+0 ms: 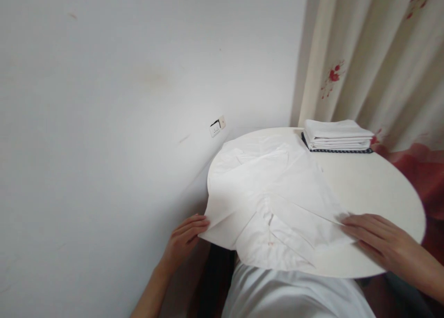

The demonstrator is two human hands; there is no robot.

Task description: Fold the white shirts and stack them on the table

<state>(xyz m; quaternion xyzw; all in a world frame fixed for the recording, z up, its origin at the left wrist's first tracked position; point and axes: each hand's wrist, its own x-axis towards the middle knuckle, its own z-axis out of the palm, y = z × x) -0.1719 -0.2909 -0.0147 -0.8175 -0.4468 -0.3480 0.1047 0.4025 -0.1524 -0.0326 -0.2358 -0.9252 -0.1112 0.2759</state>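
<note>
A white shirt (270, 188) lies spread over the left half of a round white table (374, 188), partly folded, its near edge hanging over the rim. My left hand (183, 241) pinches the shirt's lower left corner just off the table's edge, fingers closed on the cloth. My right hand (378, 241) lies flat on the table with fingers stretched out, their tips pressing the shirt's right edge.
A stack of folded white cloths (338, 135) sits on a dark-edged item at the table's far side. A white wall with a socket (217, 126) is on the left. A cream curtain with red flowers (378, 59) hangs behind the table.
</note>
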